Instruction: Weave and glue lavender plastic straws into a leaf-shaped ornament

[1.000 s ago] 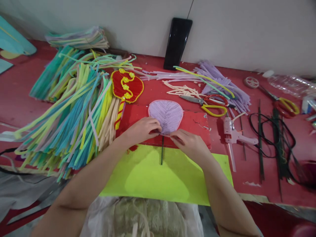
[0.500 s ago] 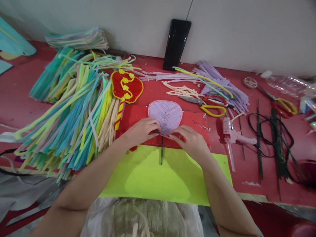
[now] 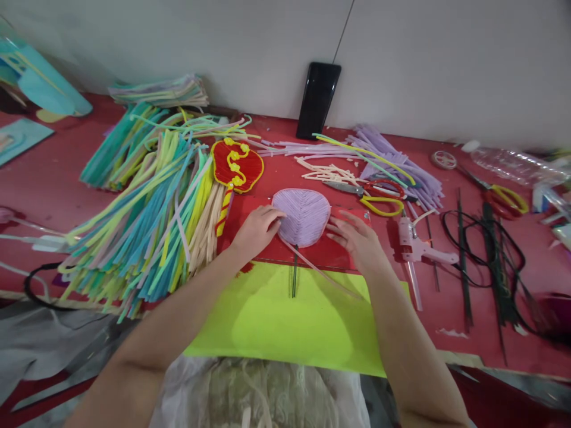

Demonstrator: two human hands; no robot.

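A purple fan-shaped panel (image 3: 303,215) of pipe cleaners, edged in pale pink, lies in the middle on a red mat. Two thin dark wires (image 3: 294,276) stick out below it as a stem. My left hand (image 3: 256,232) pinches its left edge between thumb and fingers. Beside the right edge, my right hand (image 3: 354,238) has its fingers apart and holds nothing; whether a fingertip touches the rim I cannot tell. A pale pink pipe cleaner (image 3: 319,270) trails from the panel's lower edge toward the lower right, over the yellow-green sheet (image 3: 285,330).
Left lies a big heap of coloured pipe cleaners (image 3: 147,220) with a finished red-and-yellow fan (image 3: 238,166). A phone (image 3: 319,98) leans on the wall. Scissors (image 3: 379,196), purple pipe cleaners (image 3: 399,166), a glue gun (image 3: 419,244) and dark wires (image 3: 495,267) lie right.
My right hand has let go at the panel's bottom and moved right, opening. My left hand has shifted up to the left edge. The pale pink pipe cleaner now hangs loose. The view has tilted slightly.
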